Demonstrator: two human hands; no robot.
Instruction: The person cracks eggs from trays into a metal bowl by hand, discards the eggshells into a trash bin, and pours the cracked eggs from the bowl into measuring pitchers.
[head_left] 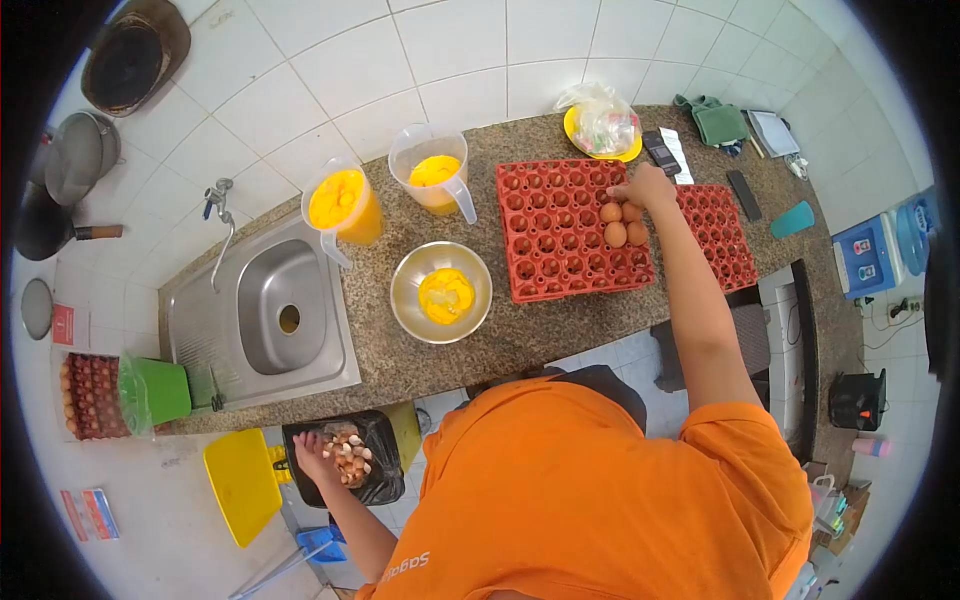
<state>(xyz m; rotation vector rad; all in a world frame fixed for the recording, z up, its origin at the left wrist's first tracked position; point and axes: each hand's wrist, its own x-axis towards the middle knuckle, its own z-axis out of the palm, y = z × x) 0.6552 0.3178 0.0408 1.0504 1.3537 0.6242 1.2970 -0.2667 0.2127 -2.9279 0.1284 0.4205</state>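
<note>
My left hand [315, 457] is held low over a black-lined bin [388, 485]. Its fingers look loosely spread, and broken eggshells [350, 458] lie in the bin just beside them. At the other side, my right hand [645, 188] reaches over a red egg tray [540, 240], index finger stretched out. Several brown eggs [615, 234] sit in the tray right below that hand; the space under its palm is hidden. Between the hands, a steel bowl [405, 318] on the counter holds cracked eggs with yellow yolks [446, 295].
Two clear jugs [375, 218] of yellow egg stand behind the bowl. Left of them is a steel sink [290, 345]. A second red tray [715, 235] lies under my right forearm. A yellow plate [625, 153] with a plastic bag stands at the back. The bin's yellow lid [240, 490] hangs open.
</note>
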